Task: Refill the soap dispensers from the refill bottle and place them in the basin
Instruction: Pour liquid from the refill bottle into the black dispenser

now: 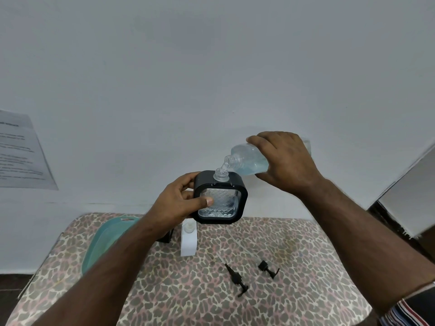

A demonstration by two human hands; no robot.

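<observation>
Overhead — refill bottle label-less — wall notice illegible

Basin on the table far left; white dispenser right of it. Two pumps lie nearer, right; held dispenser above, bottle upper right.

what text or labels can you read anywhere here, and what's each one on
None can be read.
Paper sheet on the wall, left: a bold heading and several printed lines, all too blurred to read.
Refill bottle in the right hand: no label shows.
Dispenser in the left hand: no label shows.
White dispenser on the table: no print shows.
</observation>
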